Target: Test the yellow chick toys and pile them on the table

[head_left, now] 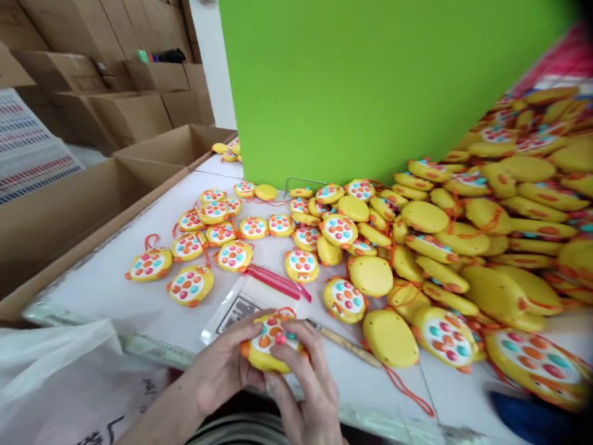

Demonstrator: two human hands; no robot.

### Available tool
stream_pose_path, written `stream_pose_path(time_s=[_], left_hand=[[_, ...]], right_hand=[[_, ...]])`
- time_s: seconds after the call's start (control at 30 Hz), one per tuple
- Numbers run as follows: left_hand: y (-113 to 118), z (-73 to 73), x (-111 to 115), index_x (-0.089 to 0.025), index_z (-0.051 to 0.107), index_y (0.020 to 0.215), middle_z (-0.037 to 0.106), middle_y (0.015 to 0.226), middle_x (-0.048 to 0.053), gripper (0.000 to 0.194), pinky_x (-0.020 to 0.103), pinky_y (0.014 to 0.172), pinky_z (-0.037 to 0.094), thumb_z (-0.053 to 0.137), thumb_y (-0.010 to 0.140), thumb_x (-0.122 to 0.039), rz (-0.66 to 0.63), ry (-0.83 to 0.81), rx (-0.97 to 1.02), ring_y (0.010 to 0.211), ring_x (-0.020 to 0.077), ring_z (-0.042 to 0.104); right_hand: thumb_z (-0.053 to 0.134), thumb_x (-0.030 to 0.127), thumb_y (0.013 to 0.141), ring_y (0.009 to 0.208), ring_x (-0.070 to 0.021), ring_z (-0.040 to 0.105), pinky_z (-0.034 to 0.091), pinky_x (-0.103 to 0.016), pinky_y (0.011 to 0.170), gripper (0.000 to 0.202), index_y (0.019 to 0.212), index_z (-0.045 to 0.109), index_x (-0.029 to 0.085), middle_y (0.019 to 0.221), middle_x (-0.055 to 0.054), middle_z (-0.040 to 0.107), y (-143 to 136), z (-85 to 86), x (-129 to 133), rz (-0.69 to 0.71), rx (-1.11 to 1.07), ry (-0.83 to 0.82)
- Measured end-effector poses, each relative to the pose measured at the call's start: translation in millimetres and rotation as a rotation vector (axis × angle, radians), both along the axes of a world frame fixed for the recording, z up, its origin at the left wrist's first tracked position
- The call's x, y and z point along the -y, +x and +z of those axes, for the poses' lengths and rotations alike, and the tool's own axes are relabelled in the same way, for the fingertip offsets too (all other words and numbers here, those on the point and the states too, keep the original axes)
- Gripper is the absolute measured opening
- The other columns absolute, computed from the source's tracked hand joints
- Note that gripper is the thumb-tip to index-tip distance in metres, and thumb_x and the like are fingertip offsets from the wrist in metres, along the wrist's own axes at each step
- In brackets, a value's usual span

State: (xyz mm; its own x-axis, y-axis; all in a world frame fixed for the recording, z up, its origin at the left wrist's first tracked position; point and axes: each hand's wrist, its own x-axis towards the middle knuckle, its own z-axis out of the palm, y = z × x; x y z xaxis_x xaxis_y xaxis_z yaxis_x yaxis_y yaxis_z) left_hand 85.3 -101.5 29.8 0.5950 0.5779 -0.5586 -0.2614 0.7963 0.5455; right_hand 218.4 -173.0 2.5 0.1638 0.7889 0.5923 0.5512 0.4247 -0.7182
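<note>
- Here, nearest, the left hand (227, 361) is curled, its fingers and thumb closed around one side of a yellow toy (265, 360) dotted with coloured buttons.
- The right hand (308, 380) is half closed on the other side of that toy, fingertips on its face; the toy sits between both hands at the table's front edge.
- To the left, a whitish plastic bag (50, 377) hangs beside the white table (104, 312).
- Just past the hands lie a clear packet (238, 309) with a printed label, a pinkish-red strip (278, 284) and, near the right hand, a wooden-handled tool (349, 344).
- Farther on, loose toys (189, 285) lie mostly buttons up; a large heap of toys (424, 217) rises to the right.
- Behind them stands a green panel (370, 80).
- Left of the table is an open carton (88, 222), with stacked boxes (134, 117) beyond.
</note>
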Motion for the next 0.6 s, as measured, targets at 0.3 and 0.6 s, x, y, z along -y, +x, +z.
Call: stream_pose_path(time_s=[0.3, 0.6], left_hand=[[6.5, 1.3, 3.6, -0.024, 0.034, 0.133, 0.058, 0.119, 0.010, 0.081, 0.021, 0.048, 0.053, 0.070, 0.061, -0.011, 0.155, 0.278, 0.003, 0.080, 0.0224, 0.067], [3.8, -1.6, 4.1, -0.017, 0.044, 0.123, 0.065, 0.100, 0.009, 0.064, 0.018, 0.045, 0.051, 0.068, 0.063, -0.015, 0.112, 0.329, 0.011, 0.068, 0.0154, 0.064]], right_hand=[[0.046, 0.047, 0.088, 0.104, -0.0286, 0.062, 0.058, -0.038, 0.073, 0.048, 0.128, 0.048, 0.021, 0.124, -0.014, 0.059, 26.9, -28.1, -5.3, 0.045, -0.853, -0.551], [0.075, 0.045, 0.062, 0.102, -0.0314, 0.062, 0.057, -0.033, 0.074, 0.075, 0.127, 0.052, 0.016, 0.117, -0.011, 0.064, 13.0, -44.6, -17.3, -0.067, -0.655, -0.533]])
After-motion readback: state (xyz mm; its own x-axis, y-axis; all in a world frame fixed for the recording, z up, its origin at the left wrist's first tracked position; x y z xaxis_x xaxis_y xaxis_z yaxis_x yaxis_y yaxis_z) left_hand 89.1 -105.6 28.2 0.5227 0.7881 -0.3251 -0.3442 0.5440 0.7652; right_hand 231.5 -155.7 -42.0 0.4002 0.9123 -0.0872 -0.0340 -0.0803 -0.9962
